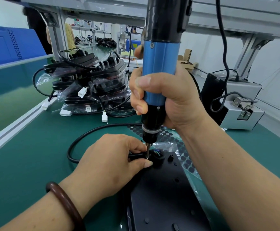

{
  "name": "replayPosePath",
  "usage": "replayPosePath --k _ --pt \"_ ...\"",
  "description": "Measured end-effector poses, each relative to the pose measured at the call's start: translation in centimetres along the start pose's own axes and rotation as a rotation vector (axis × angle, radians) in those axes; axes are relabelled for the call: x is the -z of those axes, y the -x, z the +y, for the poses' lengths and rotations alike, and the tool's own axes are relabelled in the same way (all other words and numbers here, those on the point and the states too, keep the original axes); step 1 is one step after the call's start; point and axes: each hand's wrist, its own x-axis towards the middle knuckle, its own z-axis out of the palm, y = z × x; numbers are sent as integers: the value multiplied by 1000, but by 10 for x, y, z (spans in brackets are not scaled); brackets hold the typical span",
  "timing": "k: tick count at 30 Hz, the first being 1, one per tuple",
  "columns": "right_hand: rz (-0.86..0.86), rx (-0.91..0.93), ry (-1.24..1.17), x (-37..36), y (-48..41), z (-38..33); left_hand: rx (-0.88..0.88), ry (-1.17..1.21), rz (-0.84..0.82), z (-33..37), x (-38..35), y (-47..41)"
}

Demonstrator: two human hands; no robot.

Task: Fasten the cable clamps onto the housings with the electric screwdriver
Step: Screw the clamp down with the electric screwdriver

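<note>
Your right hand (174,99) is wrapped round the blue electric screwdriver (160,67). It stands upright, with its bit down on the cable clamp (158,156) at the far end of the housing (162,192). Your left hand (109,162), at the clamp's nine o'clock, pinches the cable clamp between thumb and forefinger. At eleven o'clock, clear plastic bags (66,95) hold stacked housings (106,70).

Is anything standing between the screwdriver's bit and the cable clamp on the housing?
Nothing visible does. The bit of the electric screwdriver, gripped by the right hand, comes down right at the cable clamp on the housing. The left hand pinches the clamp beside the bit, not under it.
</note>
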Motion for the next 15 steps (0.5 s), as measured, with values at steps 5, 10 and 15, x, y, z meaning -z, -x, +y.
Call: replayPosePath --k 5,10,15 --pt "-2 -2 -6 3 0 2 6 161 -125 -5 5 -4" --pt "4 11 -20 6 -1 5 -55 216 -203 -10 12 -8" --pt "12 -1 -32 5 -1 5 -106 88 -155 -8 10 -9"
